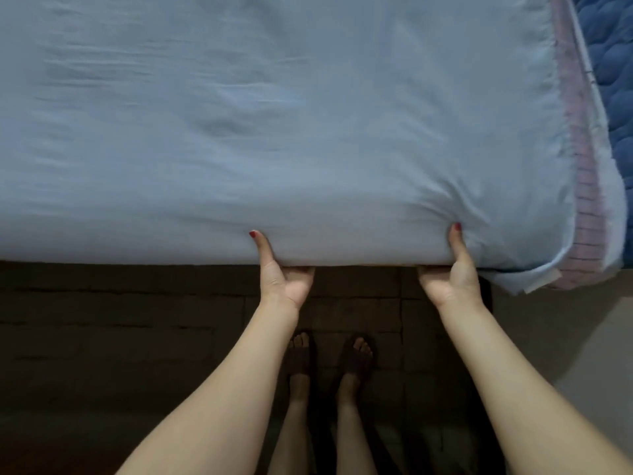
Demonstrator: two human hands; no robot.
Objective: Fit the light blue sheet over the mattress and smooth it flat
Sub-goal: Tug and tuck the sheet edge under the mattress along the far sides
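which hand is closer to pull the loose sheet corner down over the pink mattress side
Right. The right hand grips the light blue sheet edge beside the untucked corner, where pink mattress shows; the left hand is farther.

Fingers of both hands hidden under sheet [274, 114] edge

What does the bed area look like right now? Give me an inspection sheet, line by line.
Surface: mattress, its pink checked side exposed along the right edge.
Job's things: light blue sheet covers the top, shallow wrinkles at left and creases bunched near the right hand; its corner hem hangs loose, not pulled under.
Clutter: nothing seen.
Hands: left hand and right hand both grip the near edge, thumbs on top, fingers curled underneath.
Cables: nothing seen.
Surroundings: dark bed base below the edge; dark blue quilted fabric at right; the person's sandalled feet on the floor.
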